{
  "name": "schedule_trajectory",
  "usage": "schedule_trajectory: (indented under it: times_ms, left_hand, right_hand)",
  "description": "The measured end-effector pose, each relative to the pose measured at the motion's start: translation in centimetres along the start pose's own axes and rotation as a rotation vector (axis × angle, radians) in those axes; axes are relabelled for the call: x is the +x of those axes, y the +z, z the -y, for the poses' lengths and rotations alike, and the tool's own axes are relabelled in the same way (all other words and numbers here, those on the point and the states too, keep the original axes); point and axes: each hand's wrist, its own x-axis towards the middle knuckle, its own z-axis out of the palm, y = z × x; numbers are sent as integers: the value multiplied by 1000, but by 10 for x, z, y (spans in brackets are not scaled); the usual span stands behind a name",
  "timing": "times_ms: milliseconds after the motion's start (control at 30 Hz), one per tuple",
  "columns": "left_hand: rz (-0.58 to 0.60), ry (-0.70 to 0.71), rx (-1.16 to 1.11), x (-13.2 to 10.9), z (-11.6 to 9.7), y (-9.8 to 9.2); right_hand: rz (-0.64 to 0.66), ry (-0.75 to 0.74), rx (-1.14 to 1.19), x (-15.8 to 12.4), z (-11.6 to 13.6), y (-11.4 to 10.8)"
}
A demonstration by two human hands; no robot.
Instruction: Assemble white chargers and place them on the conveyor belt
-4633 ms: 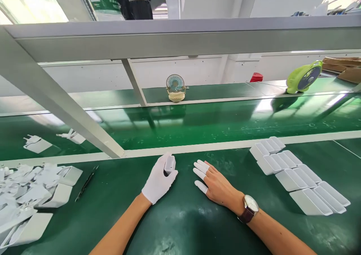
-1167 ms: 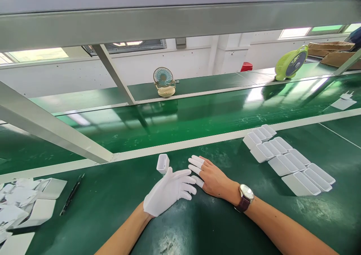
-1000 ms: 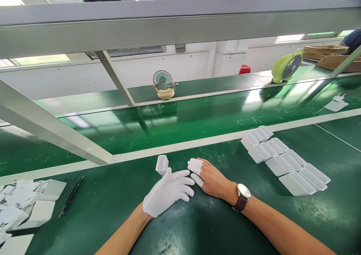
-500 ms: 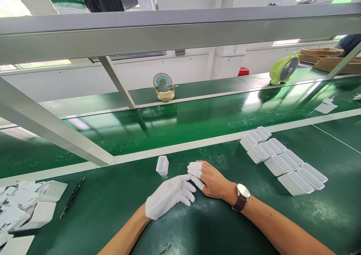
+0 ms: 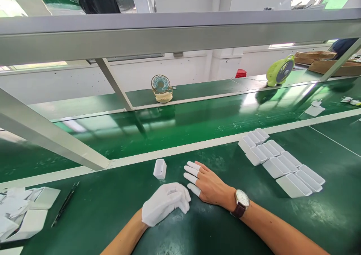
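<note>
Left hand, white-gloved: just nearer to us than the white box, apart from it; fingers curled in, loosely closed; whether it has hold of anything, we cannot tell.
Right hand, white covers on three fingers, wristwatch behind: right of the box; palm down, fingers extended and slightly spread, nothing seen in its hold.
White box, one: standing alone on the worktop, open-mouthed, touched by neither hand.
Black pen: left of the box.
White parts, heaped in containers: well left of the box.
Open white boxes, in touching rows: well right of the box.
Small fan: beyond the box, past the green channel.

Risks, as we judge them: gloved knuckles pushed forward could topple the box; a left forearm swung outward could roll the pen; one nudge could skew the touching rows.

Obscured: both palms, turned from us; the box's inside, too small to read; the heap, cut by the picture's edge, its pieces merging white on white.
</note>
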Motion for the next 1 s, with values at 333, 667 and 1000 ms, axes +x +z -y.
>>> schedule_trajectory:
  times_ms: [333,667,1000]
  left_hand:
    - [35,38,-27,-3,-1,1]
    - [-63,9,-172,2,2,-1]
    - [-104,-28,-147,2,2,-1]
  right_hand:
    - [58,-14,54,0,-1,-2]
    - [50,12,90,-4,-6,6]
    - [-9,4,85,-1,-4,3]
